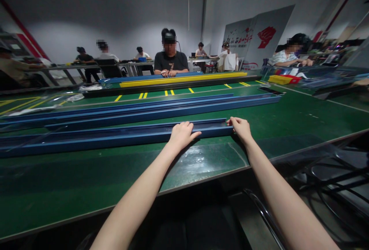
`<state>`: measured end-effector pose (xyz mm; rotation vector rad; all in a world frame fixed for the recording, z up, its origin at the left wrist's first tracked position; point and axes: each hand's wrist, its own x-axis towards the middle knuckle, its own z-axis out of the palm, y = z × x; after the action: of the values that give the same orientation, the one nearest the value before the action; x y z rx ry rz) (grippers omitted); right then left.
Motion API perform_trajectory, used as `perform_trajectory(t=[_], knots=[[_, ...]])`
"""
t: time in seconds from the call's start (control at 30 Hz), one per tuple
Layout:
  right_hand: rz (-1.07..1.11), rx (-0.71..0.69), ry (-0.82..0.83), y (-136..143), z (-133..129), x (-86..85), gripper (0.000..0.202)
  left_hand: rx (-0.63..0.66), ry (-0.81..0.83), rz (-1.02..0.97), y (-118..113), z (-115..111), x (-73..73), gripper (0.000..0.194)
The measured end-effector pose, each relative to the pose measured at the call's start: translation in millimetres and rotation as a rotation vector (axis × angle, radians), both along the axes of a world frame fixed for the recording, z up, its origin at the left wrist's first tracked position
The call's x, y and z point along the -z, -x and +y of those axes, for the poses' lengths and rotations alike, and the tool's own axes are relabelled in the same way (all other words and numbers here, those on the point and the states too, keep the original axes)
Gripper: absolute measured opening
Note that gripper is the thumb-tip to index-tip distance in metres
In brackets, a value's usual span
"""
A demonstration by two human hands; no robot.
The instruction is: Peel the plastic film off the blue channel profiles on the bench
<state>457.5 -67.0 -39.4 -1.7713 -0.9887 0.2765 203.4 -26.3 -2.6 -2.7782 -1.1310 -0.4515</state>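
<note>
A long blue U-shaped channel (115,139) lies lengthwise on the green table, its open side up. My left hand (182,134) is closed over the channel near its right end, fingers bent into the trough and thumb stretched along the near wall. At the very end of the same channel, the bent fingers of my right hand (241,127) are pinched together on it. I cannot tell whether thin film is also between those fingertips. Just in front of the channel, a strip of clear plastic film (207,161) lies on the table and reflects light.
More blue channels (161,113) lie behind mine, with a phone (271,90) by their right end. Farther back are a yellow channel (184,79) and a black one. A person (171,61) sits opposite. A yellow and red tray (284,79) stands at right.
</note>
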Motion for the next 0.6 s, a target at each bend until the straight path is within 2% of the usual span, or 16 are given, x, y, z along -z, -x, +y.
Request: perform_trajectory(t=[0.17, 0.3, 0.47, 0.6], knots=[[-0.246, 0.051, -0.049, 11, -7, -9.6, 0.036, 0.057, -0.037, 0.062, 9, 2, -6.8, 0.030], [-0.513, 0.104, 0.003, 22, -12, -12.7, 0.040, 0.035, 0.019, 0.104, 19, 8, -13.0, 0.028], [-0.895, 0.027, -0.046, 39, -10, -13.9, 0.039, -0.029, 0.121, 0.119, 29, 15, -16.7, 0.032], [-1.084, -0.029, -0.045, 51, -4, -15.7, 0.039, -0.043, 0.166, 0.127, 32, 18, -16.8, 0.037]])
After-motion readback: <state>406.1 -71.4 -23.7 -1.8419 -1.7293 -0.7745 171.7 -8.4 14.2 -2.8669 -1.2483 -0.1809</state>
